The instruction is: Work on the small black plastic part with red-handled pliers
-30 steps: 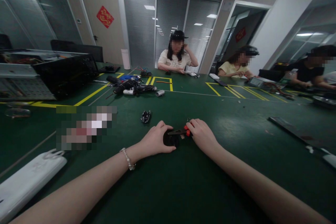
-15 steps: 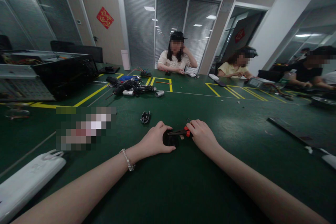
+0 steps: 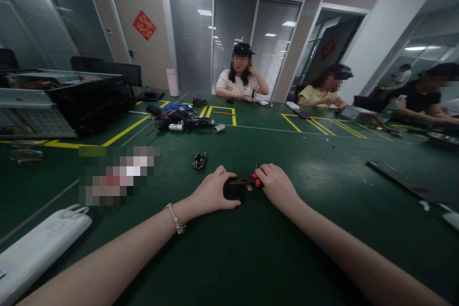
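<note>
My left hand (image 3: 217, 190) curves its thumb and fingers around a small dark rounded part (image 3: 232, 192) on the green table (image 3: 229, 258). My right hand (image 3: 276, 182) is closed on the red handles of a pair of pliers (image 3: 247, 181). The dark jaws point left and reach over the rounded part; whether they grip it I cannot tell. Small scraps lie by the pliers, too tiny to name. Beyond my left hand sits a small black and silver piece (image 3: 199, 160).
At left stand an opened computer case (image 3: 96, 107) and a white elongated device (image 3: 46, 248). A pile of black tools and cables (image 3: 179, 117) lies farther back, near a white cylinder (image 3: 218, 128). A dark flat bar (image 3: 398, 179) lies right. Several people sit across the table.
Both hands keep nearly the same place and grip. The whole view has shifted very slightly.
</note>
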{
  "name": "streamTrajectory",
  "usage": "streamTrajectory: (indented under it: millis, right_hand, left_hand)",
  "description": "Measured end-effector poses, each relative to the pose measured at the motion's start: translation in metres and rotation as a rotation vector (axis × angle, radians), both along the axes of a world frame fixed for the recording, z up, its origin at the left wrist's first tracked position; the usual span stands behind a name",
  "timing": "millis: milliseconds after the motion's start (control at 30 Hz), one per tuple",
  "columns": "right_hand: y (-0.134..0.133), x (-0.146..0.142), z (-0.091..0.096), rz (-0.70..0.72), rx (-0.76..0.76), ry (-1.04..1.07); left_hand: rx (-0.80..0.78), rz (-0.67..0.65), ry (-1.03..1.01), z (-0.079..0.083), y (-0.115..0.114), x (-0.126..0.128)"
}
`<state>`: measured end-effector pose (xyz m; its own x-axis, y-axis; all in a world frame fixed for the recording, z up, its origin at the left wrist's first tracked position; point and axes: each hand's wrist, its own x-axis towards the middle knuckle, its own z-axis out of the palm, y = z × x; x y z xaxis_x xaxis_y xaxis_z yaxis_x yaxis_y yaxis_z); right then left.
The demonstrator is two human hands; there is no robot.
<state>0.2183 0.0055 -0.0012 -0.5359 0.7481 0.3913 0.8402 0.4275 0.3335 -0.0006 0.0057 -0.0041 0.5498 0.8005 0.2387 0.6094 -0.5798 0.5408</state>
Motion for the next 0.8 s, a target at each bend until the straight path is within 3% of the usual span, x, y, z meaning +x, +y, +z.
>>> streamTrajectory:
  millis: [800]
  right_hand:
    - [0.0006,-0.0001,0.0009,0.004,-0.012,0.017]
  left_hand:
    - [-0.001,-0.001,0.016,0.0019,-0.0015,-0.0003]
